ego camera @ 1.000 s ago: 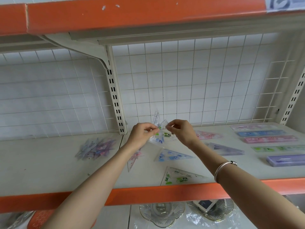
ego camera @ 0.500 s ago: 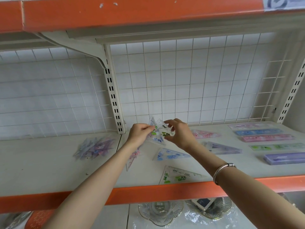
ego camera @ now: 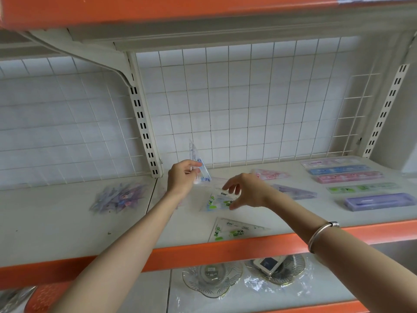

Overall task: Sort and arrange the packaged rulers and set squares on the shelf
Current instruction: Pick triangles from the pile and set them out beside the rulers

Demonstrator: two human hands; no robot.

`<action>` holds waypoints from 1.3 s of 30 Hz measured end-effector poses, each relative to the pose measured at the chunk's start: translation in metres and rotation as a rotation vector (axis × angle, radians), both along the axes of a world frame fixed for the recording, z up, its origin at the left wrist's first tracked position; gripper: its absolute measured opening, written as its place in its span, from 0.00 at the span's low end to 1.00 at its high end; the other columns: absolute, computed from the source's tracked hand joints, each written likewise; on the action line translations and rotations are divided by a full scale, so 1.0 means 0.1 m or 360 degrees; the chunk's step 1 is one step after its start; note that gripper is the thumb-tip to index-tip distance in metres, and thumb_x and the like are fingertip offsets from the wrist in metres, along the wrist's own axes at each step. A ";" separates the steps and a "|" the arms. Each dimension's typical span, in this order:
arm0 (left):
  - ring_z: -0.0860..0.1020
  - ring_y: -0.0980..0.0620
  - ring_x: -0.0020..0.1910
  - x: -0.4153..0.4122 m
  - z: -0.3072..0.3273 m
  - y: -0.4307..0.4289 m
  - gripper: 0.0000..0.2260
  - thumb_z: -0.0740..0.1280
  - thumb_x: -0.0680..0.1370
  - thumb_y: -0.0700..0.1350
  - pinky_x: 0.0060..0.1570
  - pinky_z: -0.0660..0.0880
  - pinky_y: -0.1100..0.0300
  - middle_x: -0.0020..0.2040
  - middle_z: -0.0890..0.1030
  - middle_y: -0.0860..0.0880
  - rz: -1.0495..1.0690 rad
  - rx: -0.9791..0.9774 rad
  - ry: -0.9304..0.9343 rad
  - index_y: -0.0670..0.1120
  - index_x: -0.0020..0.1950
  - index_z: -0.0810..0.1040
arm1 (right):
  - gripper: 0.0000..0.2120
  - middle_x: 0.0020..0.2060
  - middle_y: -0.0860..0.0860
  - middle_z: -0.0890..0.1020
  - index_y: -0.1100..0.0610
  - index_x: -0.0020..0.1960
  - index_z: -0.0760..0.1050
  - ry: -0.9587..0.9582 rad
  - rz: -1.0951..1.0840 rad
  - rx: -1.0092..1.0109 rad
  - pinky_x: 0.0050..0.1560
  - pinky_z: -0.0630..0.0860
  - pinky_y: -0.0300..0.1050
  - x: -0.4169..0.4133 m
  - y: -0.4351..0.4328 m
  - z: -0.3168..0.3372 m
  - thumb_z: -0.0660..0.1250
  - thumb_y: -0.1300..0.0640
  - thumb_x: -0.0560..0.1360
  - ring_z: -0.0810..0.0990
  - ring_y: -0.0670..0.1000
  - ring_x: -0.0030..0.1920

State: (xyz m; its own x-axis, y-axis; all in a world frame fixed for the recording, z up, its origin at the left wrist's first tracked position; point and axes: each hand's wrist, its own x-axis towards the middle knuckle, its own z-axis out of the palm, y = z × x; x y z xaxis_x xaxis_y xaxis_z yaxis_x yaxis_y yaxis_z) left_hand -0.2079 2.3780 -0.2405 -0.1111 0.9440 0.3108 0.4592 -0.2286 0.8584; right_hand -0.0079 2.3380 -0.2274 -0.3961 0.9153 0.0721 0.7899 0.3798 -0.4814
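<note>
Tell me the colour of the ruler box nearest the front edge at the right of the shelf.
Purple: the ruler box, head view.

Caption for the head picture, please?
Left hand holds a blue set square, right hand holds a green set square.

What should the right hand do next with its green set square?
Probably bring the held green set square, pinched by the right hand, forward onto the front green set square near the shelf edge: same print, so they belong together. The left hand holds a blue set square.
</note>
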 end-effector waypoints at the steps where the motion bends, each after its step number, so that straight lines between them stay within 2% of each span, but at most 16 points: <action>1: 0.79 0.50 0.46 0.01 0.00 -0.02 0.08 0.68 0.76 0.36 0.41 0.71 0.67 0.48 0.83 0.46 -0.0004 -0.0005 -0.0026 0.48 0.48 0.82 | 0.25 0.46 0.49 0.80 0.56 0.59 0.78 -0.0010 0.0028 -0.0045 0.44 0.73 0.36 0.02 -0.04 0.00 0.79 0.58 0.63 0.76 0.46 0.43; 4: 0.81 0.46 0.45 0.04 -0.02 -0.08 0.08 0.69 0.75 0.37 0.38 0.72 0.61 0.46 0.84 0.43 -0.0033 -0.0027 -0.0103 0.51 0.42 0.77 | 0.24 0.45 0.47 0.78 0.56 0.58 0.79 -0.0056 0.0097 -0.0153 0.43 0.73 0.33 0.06 -0.15 -0.03 0.79 0.58 0.63 0.76 0.46 0.43; 9: 0.83 0.44 0.45 0.08 -0.07 -0.17 0.11 0.71 0.73 0.36 0.47 0.78 0.49 0.42 0.84 0.42 -0.0079 -0.0079 -0.0249 0.49 0.40 0.73 | 0.23 0.44 0.48 0.79 0.57 0.57 0.79 -0.0087 0.0145 -0.0300 0.39 0.71 0.28 0.11 -0.27 -0.10 0.79 0.59 0.63 0.76 0.44 0.41; 14: 0.82 0.43 0.40 0.10 -0.06 -0.25 0.11 0.73 0.72 0.35 0.42 0.77 0.53 0.37 0.83 0.44 -0.0126 -0.0079 -0.0297 0.46 0.39 0.73 | 0.22 0.38 0.42 0.77 0.54 0.55 0.80 -0.0093 0.0133 -0.0340 0.41 0.73 0.32 0.12 -0.30 -0.14 0.79 0.58 0.62 0.77 0.44 0.41; 17: 0.82 0.43 0.40 0.10 -0.05 -0.27 0.11 0.73 0.71 0.35 0.41 0.77 0.55 0.37 0.83 0.42 -0.0128 -0.0090 -0.0302 0.46 0.40 0.73 | 0.21 0.37 0.41 0.77 0.54 0.54 0.80 -0.0082 0.0140 -0.0359 0.40 0.71 0.29 0.12 -0.31 -0.15 0.79 0.58 0.62 0.76 0.40 0.38; 20: 0.82 0.44 0.39 0.09 -0.03 -0.30 0.11 0.72 0.72 0.33 0.36 0.77 0.60 0.38 0.83 0.40 -0.0150 -0.0101 -0.0319 0.45 0.40 0.72 | 0.19 0.37 0.42 0.78 0.55 0.53 0.81 -0.0039 0.0119 -0.0340 0.40 0.71 0.29 0.12 -0.29 -0.15 0.79 0.57 0.63 0.77 0.41 0.39; 23: 0.81 0.48 0.35 0.09 -0.03 -0.31 0.11 0.72 0.72 0.32 0.31 0.75 0.64 0.40 0.82 0.37 -0.0164 -0.0093 -0.0314 0.44 0.40 0.72 | 0.11 0.35 0.46 0.79 0.58 0.48 0.82 0.0175 -0.0019 -0.0179 0.37 0.71 0.29 0.10 -0.22 -0.13 0.77 0.58 0.66 0.77 0.44 0.36; 25: 0.80 0.48 0.34 0.07 -0.04 -0.30 0.11 0.73 0.71 0.33 0.34 0.75 0.62 0.39 0.82 0.37 -0.0178 -0.0099 -0.0292 0.44 0.40 0.72 | 0.07 0.34 0.49 0.79 0.59 0.45 0.82 0.0318 -0.0147 -0.0032 0.33 0.69 0.29 0.06 -0.17 -0.12 0.75 0.60 0.68 0.75 0.45 0.34; 28: 0.80 0.46 0.36 0.05 -0.03 -0.30 0.11 0.73 0.71 0.33 0.38 0.76 0.58 0.39 0.82 0.36 -0.0277 -0.0131 -0.0279 0.44 0.40 0.73 | 0.05 0.37 0.51 0.80 0.60 0.45 0.80 0.0463 -0.0249 0.0155 0.34 0.70 0.27 -0.02 -0.09 -0.10 0.72 0.63 0.70 0.76 0.47 0.37; 30: 0.80 0.48 0.35 0.04 -0.01 -0.30 0.11 0.73 0.70 0.33 0.37 0.77 0.58 0.41 0.81 0.34 -0.0354 -0.0159 -0.0279 0.44 0.40 0.73 | 0.05 0.39 0.52 0.81 0.59 0.46 0.78 0.0579 -0.0296 0.0211 0.34 0.71 0.27 -0.07 -0.05 -0.08 0.71 0.64 0.71 0.77 0.47 0.37; 33: 0.80 0.52 0.33 0.02 0.03 -0.31 0.10 0.72 0.71 0.33 0.36 0.77 0.63 0.39 0.81 0.38 -0.0474 -0.0219 -0.0229 0.43 0.42 0.73 | 0.10 0.43 0.52 0.81 0.56 0.50 0.73 0.0750 -0.0316 0.0210 0.35 0.72 0.31 -0.13 0.00 -0.08 0.69 0.65 0.72 0.78 0.49 0.39; 37: 0.80 0.56 0.33 0.00 0.07 -0.31 0.10 0.71 0.73 0.32 0.37 0.76 0.65 0.39 0.81 0.44 -0.0586 -0.0293 -0.0106 0.44 0.44 0.73 | 0.24 0.52 0.50 0.73 0.51 0.62 0.72 0.0517 -0.0188 0.0429 0.39 0.69 0.27 -0.16 0.05 -0.10 0.66 0.71 0.71 0.77 0.49 0.44; 39: 0.79 0.57 0.34 -0.01 0.08 -0.29 0.10 0.70 0.74 0.33 0.37 0.75 0.65 0.40 0.79 0.47 -0.0603 -0.0321 -0.0043 0.46 0.44 0.73 | 0.27 0.57 0.49 0.69 0.49 0.64 0.73 0.0371 -0.0159 0.0491 0.41 0.69 0.28 -0.16 0.08 -0.11 0.66 0.71 0.70 0.75 0.49 0.47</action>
State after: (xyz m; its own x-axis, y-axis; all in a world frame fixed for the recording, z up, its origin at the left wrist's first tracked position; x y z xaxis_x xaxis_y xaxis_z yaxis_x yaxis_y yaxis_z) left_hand -0.2093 2.3488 -0.2324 0.2498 0.9611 0.1177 0.3519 -0.2034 0.9137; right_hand -0.0243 2.3463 -0.2385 -0.2466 0.8700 0.4270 0.7134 0.4611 -0.5276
